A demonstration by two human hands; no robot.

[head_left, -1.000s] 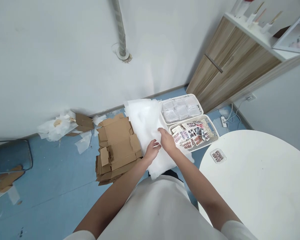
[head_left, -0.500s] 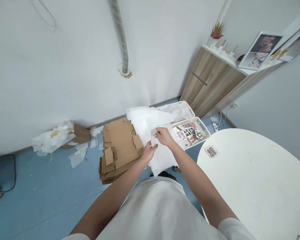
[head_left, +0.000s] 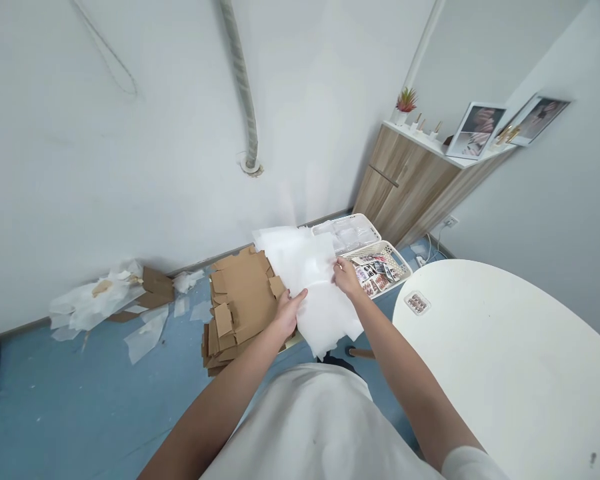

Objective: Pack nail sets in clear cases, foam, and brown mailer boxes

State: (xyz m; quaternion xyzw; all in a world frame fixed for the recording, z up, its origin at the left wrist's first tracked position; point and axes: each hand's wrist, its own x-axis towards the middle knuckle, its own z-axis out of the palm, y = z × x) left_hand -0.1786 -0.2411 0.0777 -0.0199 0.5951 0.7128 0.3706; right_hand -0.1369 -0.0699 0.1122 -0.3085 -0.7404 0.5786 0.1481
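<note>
White foam sheets lie in a pile between flattened cardboard boxes and two white baskets. My left hand grips the left edge of a foam sheet, thumb on top. At the sheet's upper right, my right hand pinches its edge with fingers closed. The sheet is spread between both hands, over the pile. Beside my right hand sits a basket with printed cards of nail designs.
Behind it, another basket holds clear plastic packages. A round white table at the right bears a small clear case. A wooden cabinet stands behind. Foam scraps and an open carton lie on the floor at left.
My right hand has moved right and slightly down, away from my left hand. The foam between them, bunched earlier, is now spread flatter. The camera view has shifted a little.
</note>
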